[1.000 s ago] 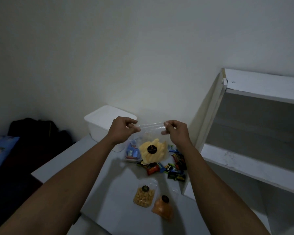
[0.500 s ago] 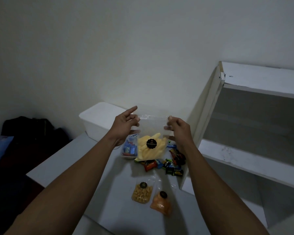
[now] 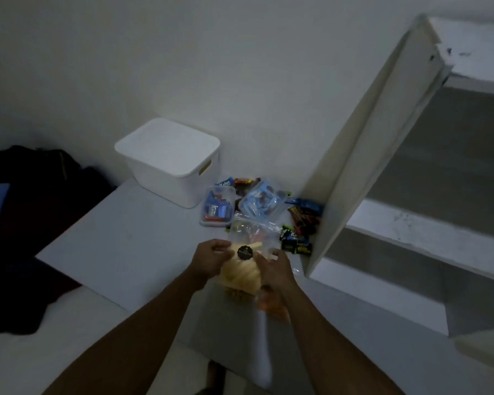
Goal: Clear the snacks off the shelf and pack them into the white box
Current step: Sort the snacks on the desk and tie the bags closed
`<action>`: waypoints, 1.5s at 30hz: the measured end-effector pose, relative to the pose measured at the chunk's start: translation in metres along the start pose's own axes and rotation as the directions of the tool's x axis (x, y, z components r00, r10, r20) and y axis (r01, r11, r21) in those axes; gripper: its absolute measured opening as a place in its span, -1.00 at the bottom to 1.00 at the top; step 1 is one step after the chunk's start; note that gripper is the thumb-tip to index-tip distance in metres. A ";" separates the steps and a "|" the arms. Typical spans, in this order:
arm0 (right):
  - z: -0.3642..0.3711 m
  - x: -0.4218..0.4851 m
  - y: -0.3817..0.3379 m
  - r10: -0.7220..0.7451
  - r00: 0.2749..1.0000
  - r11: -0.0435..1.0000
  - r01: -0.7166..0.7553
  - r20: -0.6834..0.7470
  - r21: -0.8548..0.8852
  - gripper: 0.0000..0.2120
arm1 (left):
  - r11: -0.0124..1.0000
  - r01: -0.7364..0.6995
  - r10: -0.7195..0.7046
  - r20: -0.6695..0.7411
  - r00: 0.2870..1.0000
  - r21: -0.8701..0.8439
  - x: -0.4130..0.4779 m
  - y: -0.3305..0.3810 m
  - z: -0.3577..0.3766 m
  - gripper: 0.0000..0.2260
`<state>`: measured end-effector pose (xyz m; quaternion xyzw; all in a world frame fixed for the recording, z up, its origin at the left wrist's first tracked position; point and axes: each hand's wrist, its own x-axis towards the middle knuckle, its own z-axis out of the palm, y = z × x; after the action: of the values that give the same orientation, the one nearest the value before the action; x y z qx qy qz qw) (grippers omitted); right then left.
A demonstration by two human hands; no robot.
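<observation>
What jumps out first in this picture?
A clear bag of yellow snacks sits at centre, held between the left hand and right hand. Behind it, a heap of colourful wrapped sweets lies on the table beside the lidded white box.

Snack bag (image 3: pixel 241 269) clear glossy plastic; white box (image 3: pixel 169 161) smooth matt plastic.

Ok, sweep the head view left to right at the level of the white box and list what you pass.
From the left: dark clothing heap → white box → clear tub of blue-wrapped snacks → clear pouch of blue packets → dark snack bars → shelf's side panel.
</observation>
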<state>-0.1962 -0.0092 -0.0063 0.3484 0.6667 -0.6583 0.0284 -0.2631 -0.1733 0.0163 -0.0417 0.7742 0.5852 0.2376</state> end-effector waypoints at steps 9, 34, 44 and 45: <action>0.048 0.064 0.068 0.133 0.988 0.977 -0.117 0.074 -0.180 -0.21 | 0.927 0.080 -0.084 -0.006 0.996 0.367 0.031 -0.068 -0.016 -0.52; 0.009 0.191 -0.058 0.011 0.954 0.969 -0.084 -0.299 -0.233 -0.78 | 0.759 -0.308 0.248 0.182 0.951 0.573 0.232 0.051 0.008 -0.82; 0.022 0.253 -0.100 -0.538 0.837 0.573 0.273 -0.103 -0.773 -0.70 | 0.599 -0.434 0.283 0.329 0.901 0.673 0.335 0.070 0.038 -0.72; 0.026 0.259 -0.107 -0.541 0.841 0.471 0.300 -0.004 -0.830 -0.65 | 0.583 -0.459 0.287 0.359 0.888 0.671 0.341 0.072 0.041 -0.71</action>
<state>-0.4568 0.0897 -0.0469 0.2052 0.9515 -0.2178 -0.0716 -0.5758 -0.0402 -0.0698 0.2850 0.9044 0.2578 0.1854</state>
